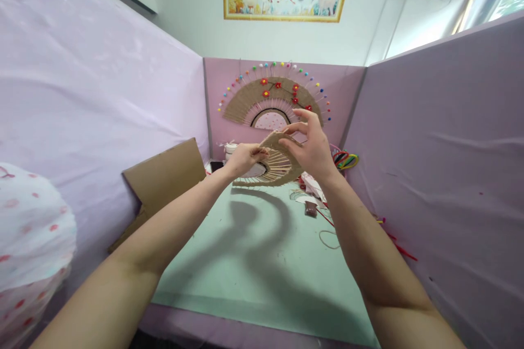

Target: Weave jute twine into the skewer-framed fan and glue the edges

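Above the table I hold a fan-shaped craft piece (282,174), a tan burlap-like band with thin pale sticks fanning out from a small half-round centre. It is tilted, and its band curves round to the right. My left hand (248,159) pinches its upper left end. At the top right, the thumb and fingers of my right hand (311,147) are closed about the band's edge, with the index finger raised away from it. Behind, on the pink back panel, a similar finished-looking fan (241,99) carries red flowers and coloured beads along its rim.
Folded brown cardboard (167,177) leans at the left wall. A small dark brown packet (310,209), string (327,242) and white scraps (313,185) lie on the pale green table (254,283). Coloured cords (346,160) are at the back right. A dotted white cloth (36,234) bulges at far left.
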Demonstrator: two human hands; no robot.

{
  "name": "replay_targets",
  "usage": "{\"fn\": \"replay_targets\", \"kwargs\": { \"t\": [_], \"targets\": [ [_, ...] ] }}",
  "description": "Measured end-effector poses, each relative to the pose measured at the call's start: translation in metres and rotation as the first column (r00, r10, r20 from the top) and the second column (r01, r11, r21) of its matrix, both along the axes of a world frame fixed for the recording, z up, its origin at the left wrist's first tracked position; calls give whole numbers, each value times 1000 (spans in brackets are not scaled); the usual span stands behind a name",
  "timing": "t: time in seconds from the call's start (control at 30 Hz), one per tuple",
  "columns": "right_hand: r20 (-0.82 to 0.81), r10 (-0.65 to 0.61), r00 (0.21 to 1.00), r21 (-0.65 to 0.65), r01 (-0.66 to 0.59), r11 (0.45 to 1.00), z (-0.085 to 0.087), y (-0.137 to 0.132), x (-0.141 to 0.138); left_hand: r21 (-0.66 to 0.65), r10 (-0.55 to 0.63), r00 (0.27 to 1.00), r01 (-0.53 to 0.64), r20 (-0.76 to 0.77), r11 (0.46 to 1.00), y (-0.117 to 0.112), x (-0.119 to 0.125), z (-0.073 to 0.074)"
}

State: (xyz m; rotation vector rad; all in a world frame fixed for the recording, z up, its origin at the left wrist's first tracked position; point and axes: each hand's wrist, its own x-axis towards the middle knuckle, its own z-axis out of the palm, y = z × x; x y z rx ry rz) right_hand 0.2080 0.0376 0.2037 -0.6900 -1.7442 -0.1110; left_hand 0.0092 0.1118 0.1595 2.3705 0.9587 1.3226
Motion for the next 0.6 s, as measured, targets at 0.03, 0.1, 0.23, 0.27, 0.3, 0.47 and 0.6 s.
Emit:
{"fn": "replay_targets", "kwargs": {
  "t": [0.03,0.1,0.23,0.27,0.3,0.47,0.6],
  "targets": [
    [-9,24,1000,-12,-24,1000,7,-1,-1,-16,-9,1000,9,13,1000,-2,1,2],
    [-4,51,999,-56,-51,997,16,-1,-2,-52,-22,999,24,43,998,-7,4,3],
    [132,12,991,-139,7,990,25,0,-2,-127,-31,991,48,134,991,-14,8,4],
    [167,-8,986,-121,29,992,27,0,0,-137,-29,987,50,156,989,-14,7,6],
    [182,-31,983,-80,46,996,28,0,2,-140,-24,984,49,176,989,-14,6,8],
    [-15,-123,992,150,124,981,22,0,24,-166,35,915,35,401,985,-13,-5,27],
    [-181,-200,963,-29,198,980,-25,7,43,-206,61,636,157,769,966,-19,-20,33]
  ]
}}
